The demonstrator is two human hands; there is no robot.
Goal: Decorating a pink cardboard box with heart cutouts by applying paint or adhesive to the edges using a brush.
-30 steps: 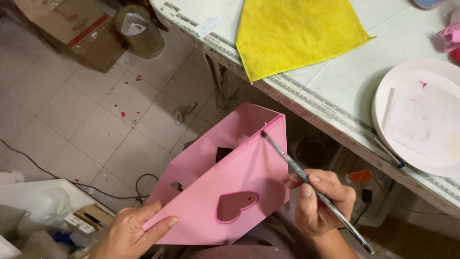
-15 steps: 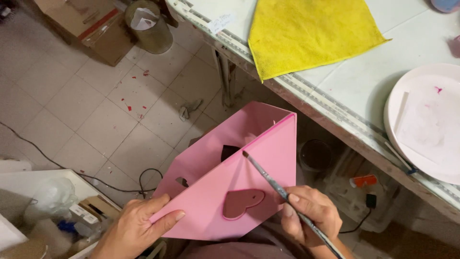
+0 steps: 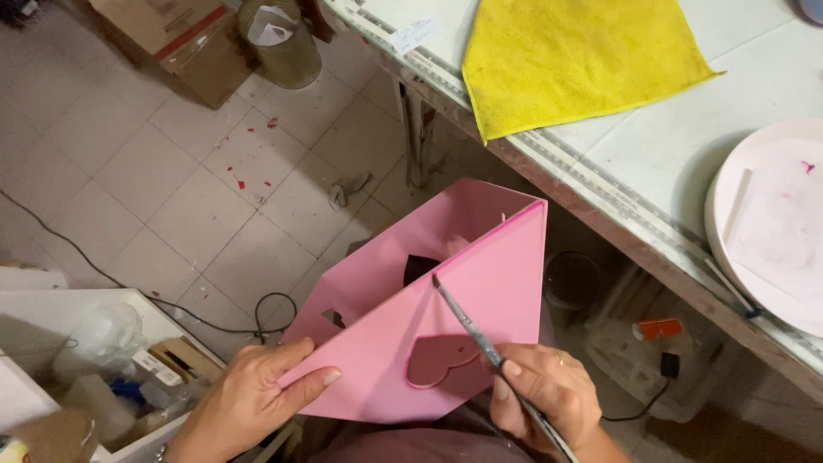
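Pink and smooth, one folded box [image 3: 429, 330] with a heart-shaped cutout [image 3: 441, 360] sits below one table [image 3: 651, 163]. Left hand [image 3: 253, 399] grips its lower edge; right hand [image 3: 544, 394] pinches one thin brush [image 3: 480, 339] touching its ridge.

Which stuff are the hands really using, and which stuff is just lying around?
In use:
pink box
paintbrush
left hand
right hand

Lying about:
yellow cloth
white plate
cardboard box
bucket
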